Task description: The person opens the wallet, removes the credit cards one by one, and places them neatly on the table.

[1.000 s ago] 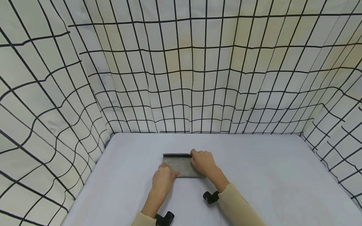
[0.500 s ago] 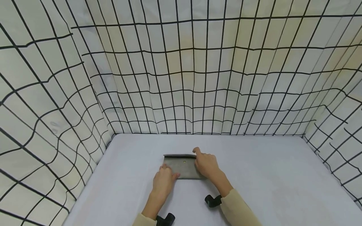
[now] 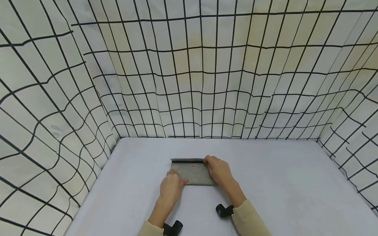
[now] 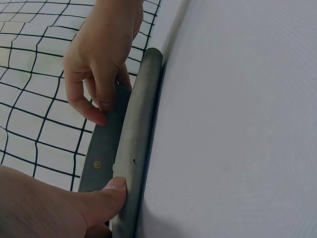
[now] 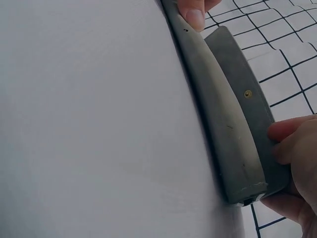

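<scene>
A grey-green case [image 3: 196, 175], shaped like a soft eyeglass case, lies crosswise on the white table. Its flap [image 5: 237, 64] stands lifted along the far side, with a brass snap [image 5: 248, 94] on its inner face. My left hand [image 3: 169, 189] holds the case's left end, thumb on the rounded body [image 4: 141, 119], as the left wrist view shows. At the right end, my right hand [image 3: 220, 170] pinches the flap between fingers and thumb; the right wrist view shows the fingers on the inner face. The interior of the case is hidden.
White tabletop [image 3: 280, 183] spreads around the case. Black grid netting [image 3: 200, 82] over pale sheets rises at the back and both sides. A black wrist mount [image 3: 172, 228] sits on the left wrist, another mount [image 3: 224, 210] on the right.
Half a second ago my right index finger was raised off the flap; now it is down on the flap's right end. The right hand has shifted slightly right. My left hand stays put.
</scene>
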